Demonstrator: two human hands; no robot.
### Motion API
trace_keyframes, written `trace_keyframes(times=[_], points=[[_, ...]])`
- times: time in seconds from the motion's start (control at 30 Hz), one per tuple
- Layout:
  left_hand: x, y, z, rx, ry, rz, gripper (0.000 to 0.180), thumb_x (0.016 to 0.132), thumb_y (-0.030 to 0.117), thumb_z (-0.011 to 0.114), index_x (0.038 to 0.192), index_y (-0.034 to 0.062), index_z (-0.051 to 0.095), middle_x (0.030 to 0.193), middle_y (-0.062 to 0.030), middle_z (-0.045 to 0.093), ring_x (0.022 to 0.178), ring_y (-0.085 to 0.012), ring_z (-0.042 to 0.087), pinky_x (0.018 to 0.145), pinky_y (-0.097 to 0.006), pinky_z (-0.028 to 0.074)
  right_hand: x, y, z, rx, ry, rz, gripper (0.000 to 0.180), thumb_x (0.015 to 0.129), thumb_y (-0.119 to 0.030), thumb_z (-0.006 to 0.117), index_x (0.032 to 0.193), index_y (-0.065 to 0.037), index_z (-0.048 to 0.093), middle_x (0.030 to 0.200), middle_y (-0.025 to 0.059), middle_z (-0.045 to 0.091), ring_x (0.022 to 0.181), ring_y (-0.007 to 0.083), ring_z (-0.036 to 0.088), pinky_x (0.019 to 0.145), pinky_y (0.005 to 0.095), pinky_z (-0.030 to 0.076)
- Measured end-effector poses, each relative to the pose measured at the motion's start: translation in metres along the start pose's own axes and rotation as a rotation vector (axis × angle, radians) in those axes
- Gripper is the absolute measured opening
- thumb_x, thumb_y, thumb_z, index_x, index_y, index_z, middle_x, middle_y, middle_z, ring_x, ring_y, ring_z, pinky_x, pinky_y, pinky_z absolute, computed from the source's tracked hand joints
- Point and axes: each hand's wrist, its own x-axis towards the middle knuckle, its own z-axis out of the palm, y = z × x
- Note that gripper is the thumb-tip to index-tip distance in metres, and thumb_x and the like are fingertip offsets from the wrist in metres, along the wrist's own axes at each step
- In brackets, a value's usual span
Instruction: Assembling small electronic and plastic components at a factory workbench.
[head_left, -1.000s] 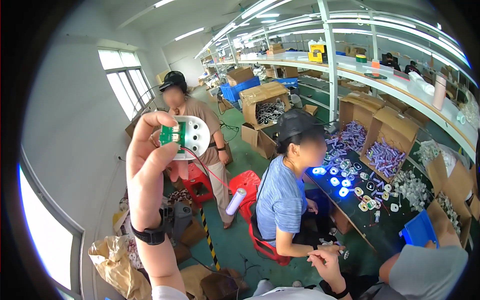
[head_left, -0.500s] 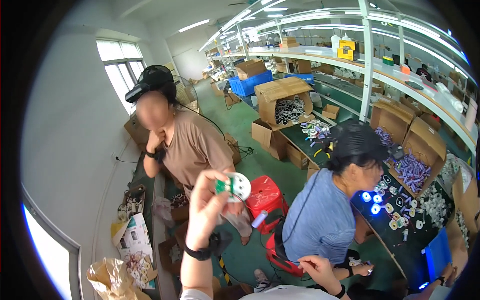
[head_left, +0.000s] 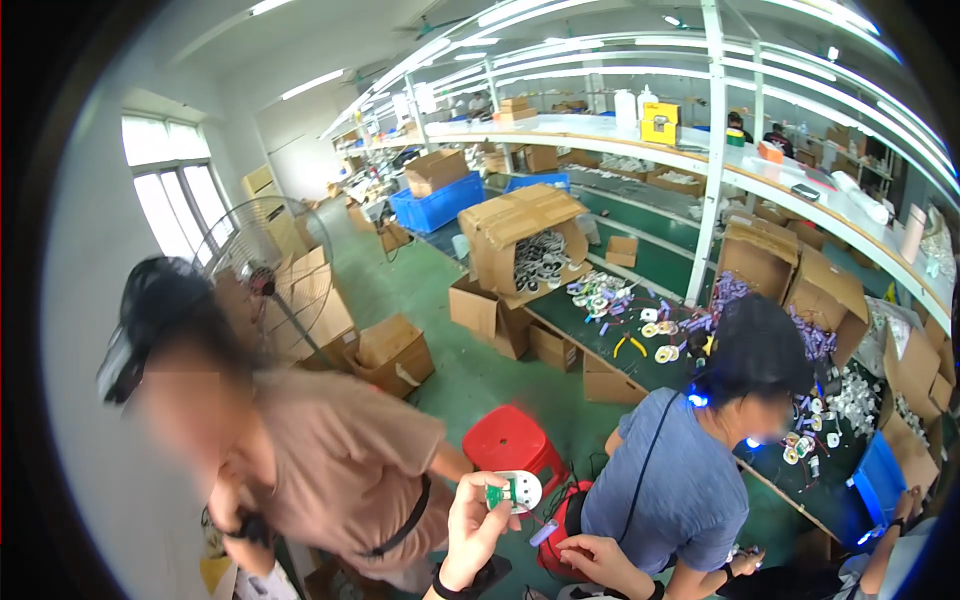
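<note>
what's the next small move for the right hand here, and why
Probably ease the right hand over to steady the purple cell: the cell appears to dangle below the white housing, which the left hand grips along with its green board, while the right hand looks empty and close by.

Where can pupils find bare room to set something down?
Bare: the red plastic stool's seat, beyond the left hand; green floor between it and the open brown cardboard box. Crowded: the dark green worktop behind the yellow pliers, strewn with round white parts.
</note>
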Motion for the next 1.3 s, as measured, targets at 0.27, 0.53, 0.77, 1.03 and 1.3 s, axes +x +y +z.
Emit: trace_keyframes(times=[0.27, 0.53, 0.77, 1.03, 1.3], points=[[0.080, -0.025, 0.010, 0.073, -0.008, 0.018, 0.023, 0.082, -0.003, 0.047, 0.102, 0.0056, 0.043, 0.086, -0.0110, 0.058, 0.056, -0.0117, 0.054, 0.048, -0.020, 0.041, 0.025, 0.003, -0.018, -0.023, 0.254, -0.169, 0.014, 0.084, -0.008, 0.056, 0.096, -0.001, 0.060, 0.076, 0.0086, 0.061, 0.064, 0.0152, 0.058, 0.059, 0.0264, 0.046], [0.144, -0.046, 0.029, 0.114, -0.057, 0.019, 0.022, 0.081, -0.002, 0.047, 0.102, 0.0063, 0.044, 0.080, -0.0092, 0.058, 0.054, -0.0112, 0.054, 0.046, -0.020, 0.040, 0.035, 0.019, -0.052, 0.268, 0.290, 0.114, 0.016, 0.086, -0.010, 0.056, 0.099, -0.001, 0.061, 0.074, 0.0054, 0.062, 0.062, 0.0100, 0.055, 0.057, 0.0243, 0.045], [0.212, -0.064, 0.016, 0.139, -0.179, -0.028, 0.026, 0.082, -0.005, 0.047, 0.106, 0.0057, 0.044, 0.085, -0.0082, 0.057, 0.058, -0.0100, 0.055, 0.048, -0.019, 0.040, 0.054, 0.028, -0.066, 0.330, 0.551, 0.178, 0.015, 0.087, -0.009, 0.055, 0.097, 0.000, 0.061, 0.071, 0.0040, 0.061, 0.060, 0.0077, 0.052, 0.053, 0.0223, 0.042], [0.311, -0.116, -0.053, 0.150, -0.213, -0.056, 0.022, 0.081, -0.002, 0.045, 0.102, 0.0053, 0.043, 0.079, -0.0107, 0.059, 0.052, -0.0123, 0.055, 0.044, -0.019, 0.040, 0.139, 0.073, -0.065, 0.352, 0.785, 0.175, 0.013, 0.087, -0.007, 0.055, 0.096, -0.001, 0.062, 0.072, 0.0031, 0.061, 0.060, 0.0061, 0.052, 0.053, 0.0200, 0.041], [0.422, -0.177, -0.163, 0.042, -0.340, -0.284, 0.021, 0.082, -0.002, 0.042, 0.103, 0.0010, 0.045, 0.087, -0.0143, 0.059, 0.057, -0.0154, 0.057, 0.049, -0.023, 0.045, 0.339, 0.087, -0.046, -0.140, 0.764, 0.389, 0.017, 0.084, -0.014, 0.060, 0.096, -0.003, 0.063, 0.080, 0.0080, 0.065, 0.068, 0.0156, 0.063, 0.062, 0.0267, 0.050]])
